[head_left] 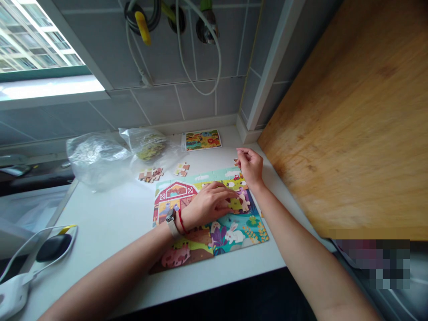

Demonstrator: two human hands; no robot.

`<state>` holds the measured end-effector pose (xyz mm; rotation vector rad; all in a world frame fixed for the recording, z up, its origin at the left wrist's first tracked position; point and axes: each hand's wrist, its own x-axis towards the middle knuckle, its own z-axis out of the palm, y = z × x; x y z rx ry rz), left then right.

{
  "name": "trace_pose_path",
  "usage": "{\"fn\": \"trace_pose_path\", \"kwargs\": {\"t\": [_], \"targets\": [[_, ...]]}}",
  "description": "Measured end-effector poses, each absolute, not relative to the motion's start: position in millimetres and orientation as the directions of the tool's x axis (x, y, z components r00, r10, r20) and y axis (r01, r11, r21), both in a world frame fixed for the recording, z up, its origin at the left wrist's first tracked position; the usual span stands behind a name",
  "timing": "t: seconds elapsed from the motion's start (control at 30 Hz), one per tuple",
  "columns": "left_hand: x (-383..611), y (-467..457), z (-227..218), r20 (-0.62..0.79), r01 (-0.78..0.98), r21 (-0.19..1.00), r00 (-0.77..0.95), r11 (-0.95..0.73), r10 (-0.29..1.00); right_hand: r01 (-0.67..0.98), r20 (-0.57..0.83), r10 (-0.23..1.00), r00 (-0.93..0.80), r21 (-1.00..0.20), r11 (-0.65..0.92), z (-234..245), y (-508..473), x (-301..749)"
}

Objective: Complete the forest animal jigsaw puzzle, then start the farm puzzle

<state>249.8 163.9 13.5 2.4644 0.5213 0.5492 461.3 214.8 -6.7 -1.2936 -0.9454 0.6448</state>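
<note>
A colourful farm jigsaw puzzle [234,249] lies on the white table, with a red barn, a pink pig and a white rabbit in its picture. Across its middle rests my left hand [214,200], fingers loosely stretched toward the loose-looking pieces at the right of the barn. Just beyond the puzzle's far right corner, my right hand [250,167] is closed in a pinch. A small puzzle piece [236,162] pokes out at its fingertips, partly hidden. My left hand and wrist cover part of the puzzle's middle.
Behind the puzzle lie a pile of loose pieces [151,174], a smaller cluster [182,169] and a picture card [203,140]. Clear plastic bags [96,156] stand at the back left. A black device [53,247] with white cable sits left. A wooden panel [334,133] borders the right.
</note>
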Motion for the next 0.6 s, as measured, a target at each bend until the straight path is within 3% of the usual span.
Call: {"fn": "trace_pose_path", "kwargs": {"t": [0.37, 0.6], "targets": [[248.3, 163.1, 16.9, 0.272, 0.213, 0.624, 0.843, -0.752, 0.464, 0.106, 0.204, 0.85, 0.485, -0.979, 0.174, -7.7, 215.4, 460.5], [225.5, 160.6, 39.9, 0.212, 0.141, 0.605, 0.92, -0.783, 0.33, 0.119, 0.198, 0.852, 0.485, -0.98, 0.16, -8.6, 215.3, 461.9]]}}
